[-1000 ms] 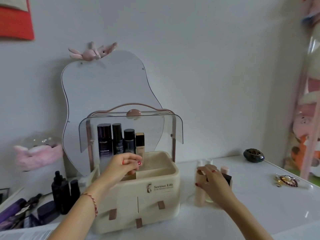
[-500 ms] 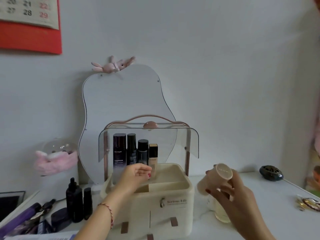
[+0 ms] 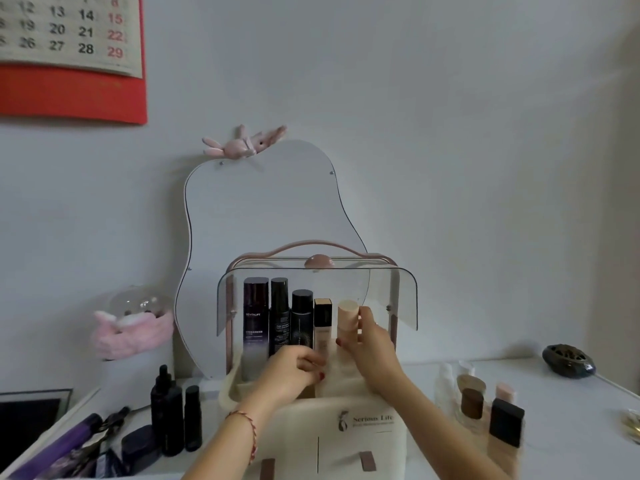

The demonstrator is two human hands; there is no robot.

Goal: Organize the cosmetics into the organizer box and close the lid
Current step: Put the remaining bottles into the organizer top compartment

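Cosmetics are lined up inside the open organizer box [image 3: 346, 431]. A peach bottle [image 3: 347, 318] is gripped by the right hand [image 3: 372, 344]. The left hand [image 3: 291, 370] is curled loosely, holding nothing.

It was a home bedroom. A vanity mirror [image 3: 263, 244] stood against the wall. A calendar [image 3: 69, 32] hung above the white bench [image 3: 571, 427].

High up and left of my grip hangs a wall calendar [image 3: 65, 32]. A pear-shaped mirror [image 3: 263, 216] stands behind my grip, a pink plush rabbit [image 3: 242, 144] on top. Far right sits a dark round dish [image 3: 568, 360].
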